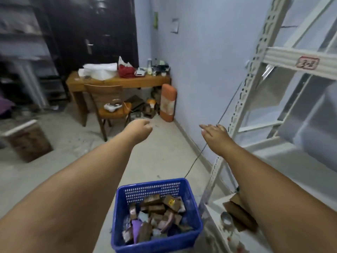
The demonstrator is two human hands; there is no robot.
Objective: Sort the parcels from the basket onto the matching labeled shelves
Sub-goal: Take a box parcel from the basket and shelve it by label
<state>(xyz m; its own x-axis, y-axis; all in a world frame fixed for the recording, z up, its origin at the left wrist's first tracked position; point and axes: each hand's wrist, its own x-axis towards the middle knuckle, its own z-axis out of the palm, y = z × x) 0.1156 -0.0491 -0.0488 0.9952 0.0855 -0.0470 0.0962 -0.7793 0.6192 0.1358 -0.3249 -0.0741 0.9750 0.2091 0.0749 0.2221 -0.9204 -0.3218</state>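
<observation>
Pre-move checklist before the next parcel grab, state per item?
1. Left hand free: ok, fingers loosely curled, holding nothing.
2. Right hand free: ok, fingers extended, empty.
3. Parcels left in blue basket: ok, many remain.
4. Basket reachable: ok, on the floor below and between both arms.
5. Shelf label legible: not ok, blurred.
6. Space on lower shelf: cannot tell; brown parcel there, rest partly hidden by the right arm.
</observation>
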